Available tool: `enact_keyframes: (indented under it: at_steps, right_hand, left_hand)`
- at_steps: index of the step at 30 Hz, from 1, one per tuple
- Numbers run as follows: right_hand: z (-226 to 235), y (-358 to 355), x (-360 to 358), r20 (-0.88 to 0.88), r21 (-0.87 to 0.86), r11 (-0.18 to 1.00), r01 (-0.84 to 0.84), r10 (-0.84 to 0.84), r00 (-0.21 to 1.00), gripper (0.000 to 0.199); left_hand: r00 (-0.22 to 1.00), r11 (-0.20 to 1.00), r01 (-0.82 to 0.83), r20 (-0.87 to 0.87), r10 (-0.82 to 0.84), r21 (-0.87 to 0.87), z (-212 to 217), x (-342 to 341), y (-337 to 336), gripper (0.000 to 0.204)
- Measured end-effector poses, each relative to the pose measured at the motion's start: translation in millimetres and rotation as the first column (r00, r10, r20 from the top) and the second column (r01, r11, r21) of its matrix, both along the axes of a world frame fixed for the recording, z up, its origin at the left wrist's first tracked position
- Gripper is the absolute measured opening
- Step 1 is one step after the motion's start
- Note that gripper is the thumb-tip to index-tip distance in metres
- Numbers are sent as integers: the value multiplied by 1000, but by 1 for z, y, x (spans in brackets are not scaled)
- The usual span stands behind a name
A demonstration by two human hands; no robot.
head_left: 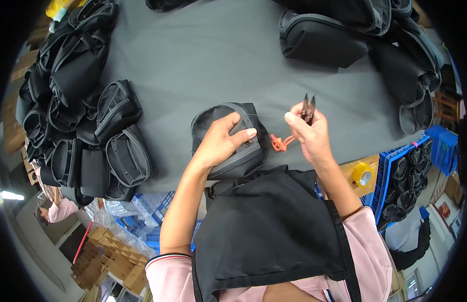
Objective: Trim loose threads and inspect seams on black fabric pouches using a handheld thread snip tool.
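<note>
Black apron cloth [268, 226] hangs nearest the lens, over pink sleeves. Beyond it, the left hand [221, 143] presses down on a black pouch with grey piping [233, 143], fingers curled over its top edge, at the near edge of the grey worktop [208, 55]. The right hand [311, 133] is closed around small thread snips [308, 108], blades pointing away, an orange cord [279, 143] dangling between hands. Piles of similar pouches [82, 116] lie at left and far right.
</note>
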State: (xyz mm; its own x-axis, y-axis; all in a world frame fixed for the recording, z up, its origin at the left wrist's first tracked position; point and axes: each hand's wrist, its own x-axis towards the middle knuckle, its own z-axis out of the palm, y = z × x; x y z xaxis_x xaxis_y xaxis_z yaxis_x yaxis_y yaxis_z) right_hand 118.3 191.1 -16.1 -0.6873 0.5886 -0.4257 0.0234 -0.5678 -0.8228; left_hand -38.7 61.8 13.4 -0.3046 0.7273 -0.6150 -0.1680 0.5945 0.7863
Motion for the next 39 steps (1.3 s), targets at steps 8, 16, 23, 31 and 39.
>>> enact_keyframes:
  at_steps: [8, 16, 23, 31, 39]
  right_hand:
    - [-2, -14, 0, 215, 599, 790, -129, -3, 977, 23]
    - [19, 2, -16, 252, 688, 610, -393, 307, 918, 21]
    - [16, 15, -30, 251, 758, 481, -440, 407, 878, 23]
    - [8, 22, -22, 210, 842, 400, -363, 375, 903, 21]
    - [16, 14, -26, 238, 818, 436, -376, 338, 910, 19]
  left_hand:
    - [999, 1000, -6, 42, 5, 17, -3, -4, -7, 22]
    - [998, 999, 35, 49, -35, 15, -2, -5, -13, 27]
    - [993, 992, 118, 2, -118, 49, -8, -3, -17, 29]
    - [988, 987, 149, 58, -145, -66, -4, -5, -14, 26]
    - [991, 992, 127, -31, -127, 0, -11, -6, -19, 27]
